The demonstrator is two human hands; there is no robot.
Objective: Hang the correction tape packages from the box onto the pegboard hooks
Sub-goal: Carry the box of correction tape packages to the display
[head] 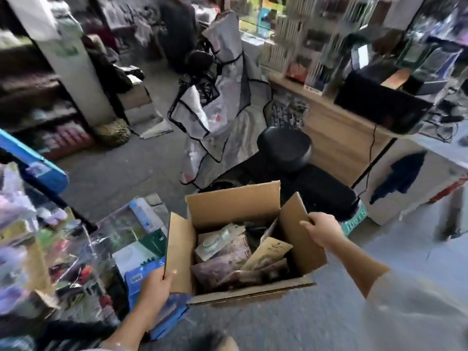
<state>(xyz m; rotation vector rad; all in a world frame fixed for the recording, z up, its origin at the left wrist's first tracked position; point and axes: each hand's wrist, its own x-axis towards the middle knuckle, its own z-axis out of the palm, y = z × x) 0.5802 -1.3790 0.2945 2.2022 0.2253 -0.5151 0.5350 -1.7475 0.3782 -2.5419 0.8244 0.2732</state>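
Left hand [158, 283] pinches the box's [249, 292] left flap edge, right hand [323, 228] grips the right flap, packages [220, 245] uncovered, bare floor [121, 173] beyond.

Cluttered little shop, grey concrete floor [121, 173] all through. Landmark is the round black stool [285, 148] mid-room. Right behind it sits a light wood counter [336, 138] with a black machine [379, 105] on top. Just left of the stool, clear plastic capes [225, 102] hang. Far left of it, dark shelves [38, 97] and a white pillar [73, 64]. Everything's pretty blurry.
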